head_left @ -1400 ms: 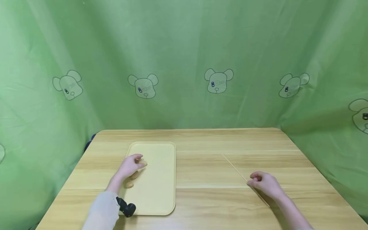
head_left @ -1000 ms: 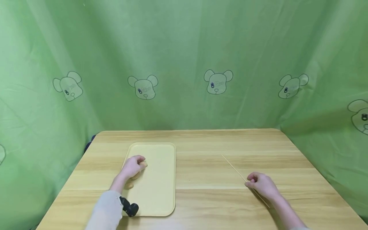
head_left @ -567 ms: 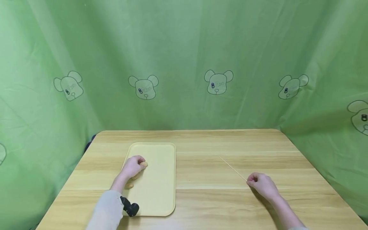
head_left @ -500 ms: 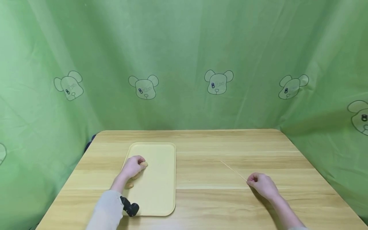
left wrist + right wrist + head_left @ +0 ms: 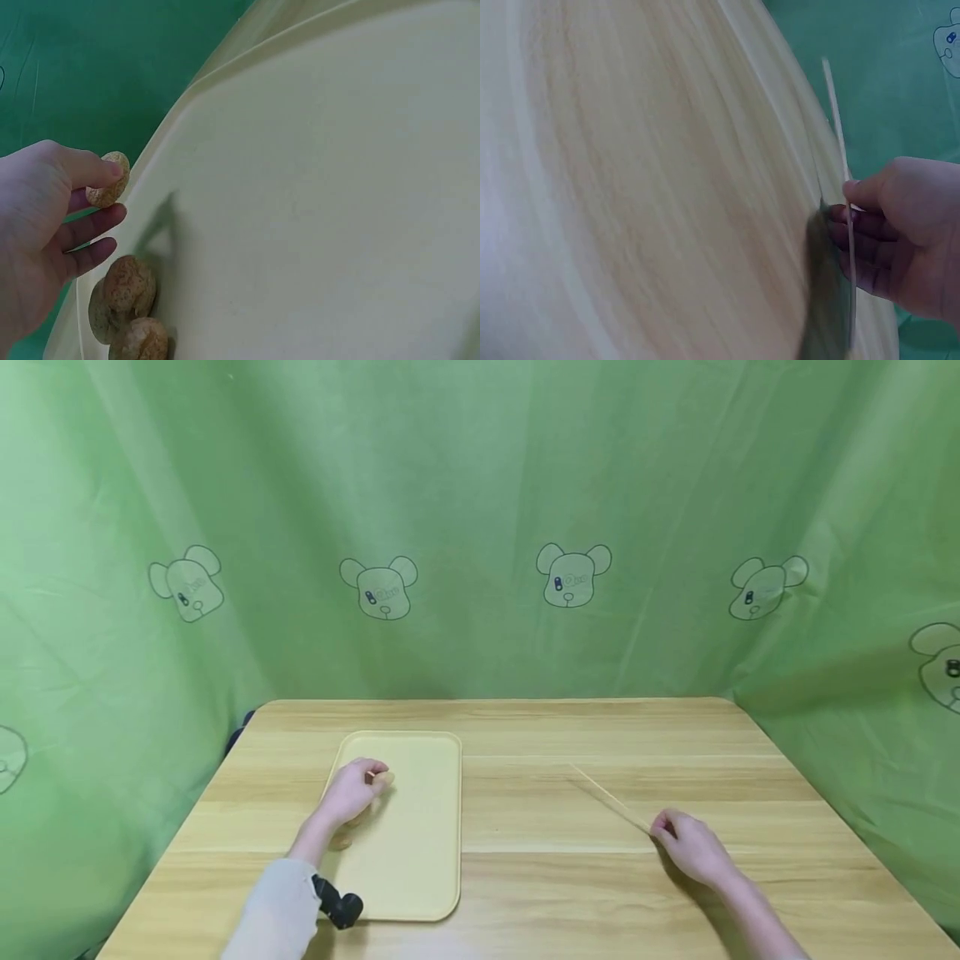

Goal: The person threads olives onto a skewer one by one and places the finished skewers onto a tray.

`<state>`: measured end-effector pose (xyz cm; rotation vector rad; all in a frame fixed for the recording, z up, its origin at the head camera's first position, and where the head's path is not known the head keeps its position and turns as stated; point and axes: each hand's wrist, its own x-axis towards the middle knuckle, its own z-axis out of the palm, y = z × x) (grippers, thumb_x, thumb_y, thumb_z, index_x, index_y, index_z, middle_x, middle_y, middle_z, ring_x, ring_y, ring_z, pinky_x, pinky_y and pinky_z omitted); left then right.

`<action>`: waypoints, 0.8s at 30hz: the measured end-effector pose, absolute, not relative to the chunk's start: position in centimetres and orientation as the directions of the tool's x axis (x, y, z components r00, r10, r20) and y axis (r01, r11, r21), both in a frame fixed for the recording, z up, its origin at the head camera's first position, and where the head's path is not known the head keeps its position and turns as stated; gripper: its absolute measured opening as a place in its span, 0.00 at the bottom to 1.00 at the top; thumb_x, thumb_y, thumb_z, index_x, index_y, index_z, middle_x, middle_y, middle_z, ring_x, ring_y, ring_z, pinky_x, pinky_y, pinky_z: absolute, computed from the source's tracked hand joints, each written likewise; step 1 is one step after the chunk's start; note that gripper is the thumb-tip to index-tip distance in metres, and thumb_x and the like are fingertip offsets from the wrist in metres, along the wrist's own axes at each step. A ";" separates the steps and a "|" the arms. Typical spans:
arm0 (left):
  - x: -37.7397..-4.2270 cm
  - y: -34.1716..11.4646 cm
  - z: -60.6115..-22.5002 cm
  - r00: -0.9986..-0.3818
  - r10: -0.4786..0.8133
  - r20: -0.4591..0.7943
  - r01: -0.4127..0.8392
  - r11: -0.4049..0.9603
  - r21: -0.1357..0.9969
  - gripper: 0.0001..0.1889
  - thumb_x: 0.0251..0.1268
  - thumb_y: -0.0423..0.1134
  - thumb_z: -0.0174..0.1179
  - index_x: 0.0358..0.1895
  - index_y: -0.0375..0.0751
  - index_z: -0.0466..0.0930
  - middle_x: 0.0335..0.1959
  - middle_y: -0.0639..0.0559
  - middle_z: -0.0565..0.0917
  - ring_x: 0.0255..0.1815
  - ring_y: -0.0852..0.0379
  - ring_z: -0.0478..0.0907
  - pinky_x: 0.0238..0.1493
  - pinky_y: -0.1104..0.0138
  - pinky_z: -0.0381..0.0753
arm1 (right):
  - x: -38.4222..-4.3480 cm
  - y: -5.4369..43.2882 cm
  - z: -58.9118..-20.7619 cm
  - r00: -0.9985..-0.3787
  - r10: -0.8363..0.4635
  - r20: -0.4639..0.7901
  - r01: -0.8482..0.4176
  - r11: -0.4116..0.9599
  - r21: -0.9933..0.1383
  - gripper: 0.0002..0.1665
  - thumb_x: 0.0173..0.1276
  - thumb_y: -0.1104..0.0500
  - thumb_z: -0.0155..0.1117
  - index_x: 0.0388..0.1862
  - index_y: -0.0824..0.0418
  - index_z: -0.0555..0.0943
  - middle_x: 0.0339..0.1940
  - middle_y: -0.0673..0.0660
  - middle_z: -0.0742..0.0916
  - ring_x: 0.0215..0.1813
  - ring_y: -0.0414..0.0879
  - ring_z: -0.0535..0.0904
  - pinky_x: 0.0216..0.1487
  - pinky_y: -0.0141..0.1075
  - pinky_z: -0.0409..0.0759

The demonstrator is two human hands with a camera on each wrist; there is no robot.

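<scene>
My left hand (image 5: pixel 349 792) is over the left side of a cream tray (image 5: pixel 423 835). It pinches a small tan, rounded piece with a rough, wrinkled surface (image 5: pixel 110 181) between thumb and index finger, above the tray. Below the hand, similar brown wrinkled pieces (image 5: pixel 129 287) lie together on the tray, partly hidden in the head view. On the right of the table, my right hand (image 5: pixel 695 849) pinches a thin wooden skewer (image 5: pixel 837 120) between thumb and fingers. The skewer is raised off the tabletop, its far end pointing away to the left.
The wood-grain table (image 5: pixel 540 893) carries the tray on its left half. A green curtain (image 5: pixel 480 468) with bear faces surrounds the back and sides. A black wrist device (image 5: pixel 341 906) sits by my left sleeve, over the tray's near edge.
My right hand has taken hold of the skewer, which lay on the table, and raised it slightly. My left hand has closed on a tan piece and lifted it off the tray.
</scene>
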<state>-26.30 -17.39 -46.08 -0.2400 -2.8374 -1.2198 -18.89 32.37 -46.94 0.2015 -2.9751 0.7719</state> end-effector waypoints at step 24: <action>-24.1 -13.2 -43.1 -0.952 0.219 0.214 0.302 0.545 0.782 0.11 0.56 0.34 0.64 0.42 0.34 0.79 0.33 0.51 0.80 0.35 0.57 0.75 0.39 0.64 0.78 | -17.8 26.2 -42.8 -0.916 -0.275 0.291 -0.400 0.650 -0.646 0.09 0.58 0.73 0.60 0.38 0.68 0.79 0.27 0.52 0.79 0.26 0.36 0.72 0.23 0.31 0.76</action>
